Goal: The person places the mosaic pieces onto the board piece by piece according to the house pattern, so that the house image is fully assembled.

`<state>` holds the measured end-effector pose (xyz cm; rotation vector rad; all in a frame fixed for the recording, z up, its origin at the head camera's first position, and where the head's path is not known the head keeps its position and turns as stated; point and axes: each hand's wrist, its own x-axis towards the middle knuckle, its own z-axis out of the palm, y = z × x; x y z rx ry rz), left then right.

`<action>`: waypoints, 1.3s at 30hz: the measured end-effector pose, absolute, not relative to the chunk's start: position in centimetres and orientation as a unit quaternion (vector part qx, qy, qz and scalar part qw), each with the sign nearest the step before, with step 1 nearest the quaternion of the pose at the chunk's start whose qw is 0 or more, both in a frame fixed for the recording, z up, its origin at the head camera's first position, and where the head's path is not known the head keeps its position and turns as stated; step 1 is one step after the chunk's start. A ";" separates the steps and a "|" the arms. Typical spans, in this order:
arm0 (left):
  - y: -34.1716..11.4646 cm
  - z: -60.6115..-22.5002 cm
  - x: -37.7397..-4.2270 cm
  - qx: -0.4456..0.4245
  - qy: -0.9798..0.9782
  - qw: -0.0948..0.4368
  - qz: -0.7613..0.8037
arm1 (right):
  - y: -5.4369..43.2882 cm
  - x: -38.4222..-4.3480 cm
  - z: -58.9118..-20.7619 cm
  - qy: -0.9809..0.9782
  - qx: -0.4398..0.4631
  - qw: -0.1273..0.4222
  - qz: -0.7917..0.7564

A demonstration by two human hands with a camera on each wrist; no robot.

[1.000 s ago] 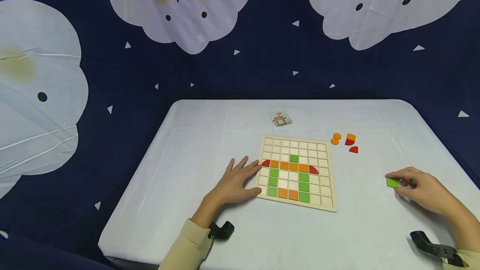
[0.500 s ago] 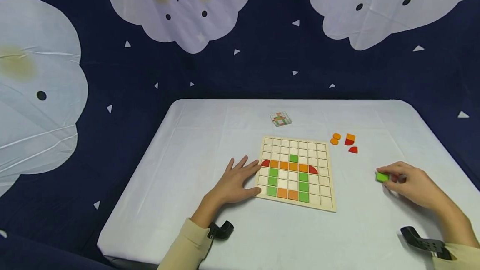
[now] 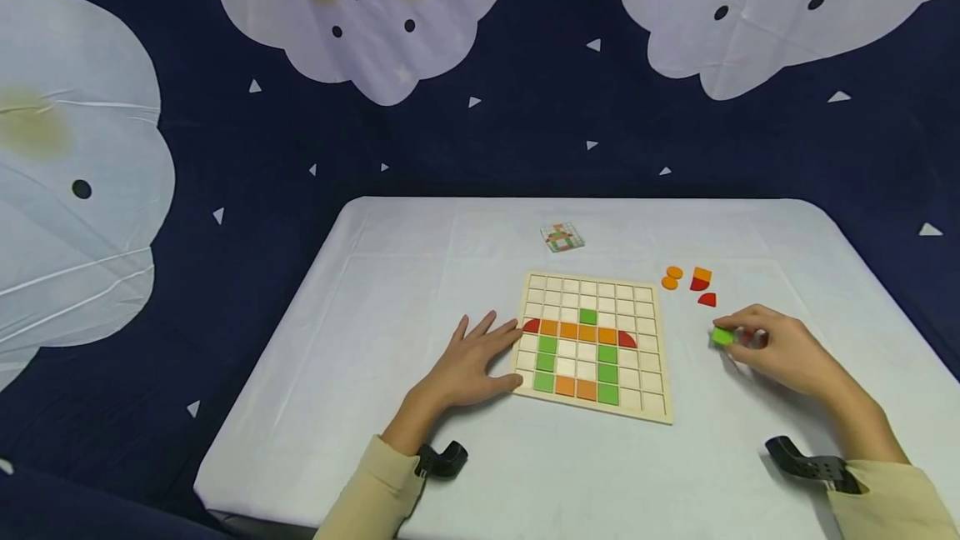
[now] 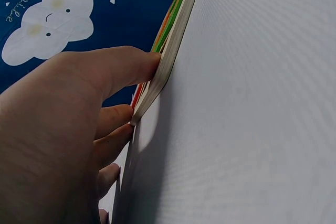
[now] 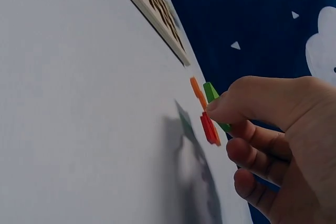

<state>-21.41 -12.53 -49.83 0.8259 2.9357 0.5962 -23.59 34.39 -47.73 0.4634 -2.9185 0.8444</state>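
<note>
My right hand [image 3: 776, 348] pinches a green square tile [image 3: 722, 336] between thumb and fingers, held over the table to the right of the wooden grid board [image 3: 645, 407]. In the right wrist view the green tile [image 5: 211, 92] stands on edge in the grip. My left hand [image 3: 468, 365] lies spread at the board's left edge, thumb and fingertips touching it; the left wrist view shows the thumb on the rim [image 4: 167, 59]. Set in the board are green tiles [image 3: 608, 374], a row of orange square tiles [image 3: 588, 332] and a red quarter-round tile [image 3: 627, 340] at each end of that row.
Loose pieces lie beyond the board's right side: two orange discs [image 3: 670, 282], an orange square [image 3: 702, 273] and red quarter-rounds [image 3: 707, 300]. A small pattern card [image 3: 562, 237] rests behind the board. All are on a white-covered table [image 3: 375, 290] before a dark cloud-print cloth [image 3: 525, 157].
My right hand has moved left and slightly away from me with the green tile, from the table's right side toward the board. The left hand has stayed at the board's edge.
</note>
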 end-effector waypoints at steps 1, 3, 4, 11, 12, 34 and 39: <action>-12.5 -49.8 -21.4 0.266 0.945 0.017 0.192 | 34.1 -23.7 -47.7 -0.948 0.155 0.031 0.276; -12.5 -49.8 -21.4 0.265 0.945 0.019 0.191 | 33.5 -24.0 -47.5 -0.947 0.160 0.025 0.277; -12.5 -49.8 -21.4 0.265 0.945 0.020 0.190 | 33.2 -24.1 -47.4 -0.947 0.161 0.022 0.278; -12.5 -49.7 -21.4 0.264 0.945 0.021 0.191 | 31.2 -25.3 -46.8 -0.941 0.185 0.019 0.284; -12.5 -49.7 -21.4 0.265 0.945 0.020 0.190 | 30.9 -25.5 -46.8 -0.939 0.191 0.020 0.285; -12.6 -49.6 -21.4 0.264 0.945 0.023 0.190 | 24.2 -28.4 -46.0 -0.916 0.240 -0.013 0.321; -12.6 -49.6 -21.4 0.263 0.946 0.023 0.188 | 23.0 -28.9 -46.1 -0.911 0.245 -0.019 0.332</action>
